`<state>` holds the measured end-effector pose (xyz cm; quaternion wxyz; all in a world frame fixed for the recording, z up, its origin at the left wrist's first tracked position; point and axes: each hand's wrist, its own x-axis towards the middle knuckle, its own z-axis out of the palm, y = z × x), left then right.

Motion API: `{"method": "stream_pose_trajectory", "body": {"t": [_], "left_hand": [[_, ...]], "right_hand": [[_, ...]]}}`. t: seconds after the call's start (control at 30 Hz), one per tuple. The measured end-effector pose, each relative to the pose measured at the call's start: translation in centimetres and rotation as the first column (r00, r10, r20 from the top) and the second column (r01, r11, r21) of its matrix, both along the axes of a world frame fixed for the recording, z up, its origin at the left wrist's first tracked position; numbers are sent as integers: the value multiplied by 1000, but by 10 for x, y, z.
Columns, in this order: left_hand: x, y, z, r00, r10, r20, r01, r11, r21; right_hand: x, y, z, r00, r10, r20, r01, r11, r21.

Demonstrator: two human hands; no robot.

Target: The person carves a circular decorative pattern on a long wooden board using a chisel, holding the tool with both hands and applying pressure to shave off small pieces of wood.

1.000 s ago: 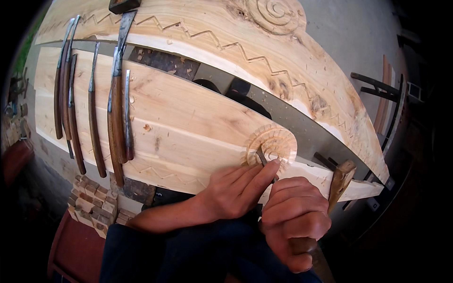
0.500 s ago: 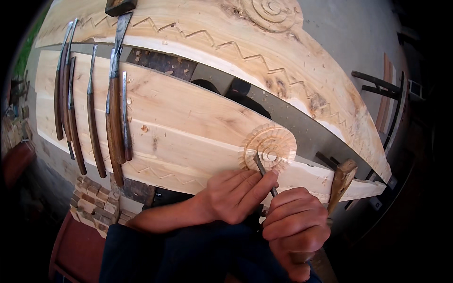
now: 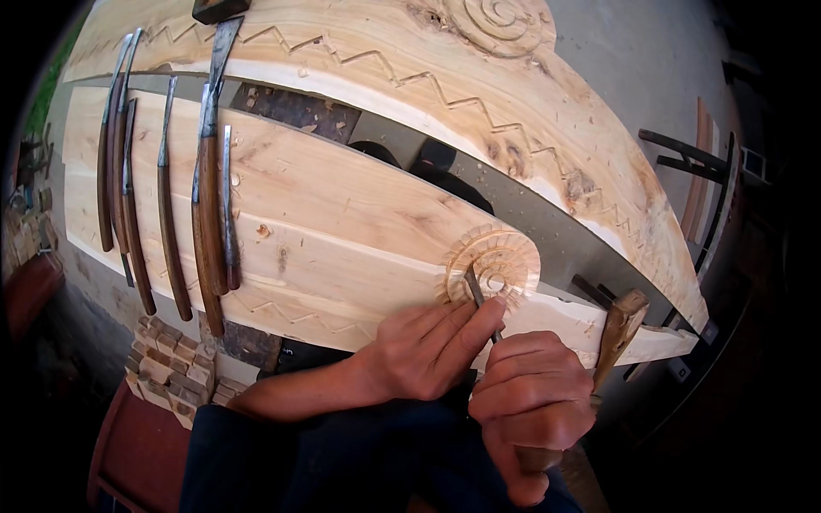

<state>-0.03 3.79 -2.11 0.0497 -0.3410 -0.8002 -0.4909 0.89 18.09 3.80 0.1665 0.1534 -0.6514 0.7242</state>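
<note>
Because the chisel [image 3: 475,288] is narrow and lies at a slant, both hands share it. The right hand [image 3: 534,389] is wrapped in a fist around its wooden handle, whose brown lower part shows beneath the fingers. The left hand [image 3: 419,350] has its fingers pressed together and seems to pinch the metal shaft near the tip; how they meet underneath is hidden. This split looks suited to pushing from behind and steering in front — the left forearm lies low over the near side of the board [image 3: 342,197], perhaps for steadiness. The blade's tip is at the round spiral carving [image 3: 510,248] near the board's narrowing right end.

Several spare chisels [image 3: 169,197] lie side by side across the left part of the board, mostly blades away and handles toward the person, likely for easy picking. A wooden handle [image 3: 623,321] stands near the right hand; what it belongs to is unclear. Beyond a gap lies a second board [image 3: 342,94] with a zigzag groove.

No container shows plainly. A dark block [image 3: 221,8] at the top edge might be a box — its inside cannot be told. Small wood blocks [image 3: 171,368] are piled in the open beside a red seat [image 3: 141,457].
</note>
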Motion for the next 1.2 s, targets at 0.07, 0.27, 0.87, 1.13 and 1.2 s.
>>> {"method": "stream_pose_trajectory", "body": {"t": [0.07,0.27,0.87,1.13,1.2], "left_hand": [[0,1,0,1000,-2,4,2,1000,-21],[1,-1,2,997,12,76,-13,1000,13],[2,0,1,1000,9,2,-9,1000,-4],[3,-4,-2,999,2,43,-5,997,78],[3,-3,-1,999,-2,40,0,999,53]], "right_hand": [[0,-2,0,1000,-28,-3,28,999,-34],[3,-3,5,998,-23,60,26,998,-50],[3,3,1,999,23,47,-22,1000,-9],[3,2,1,996,78,-30,-82,988,-132],[4,4,0,997,66,-32,-70,990,-122]]}}
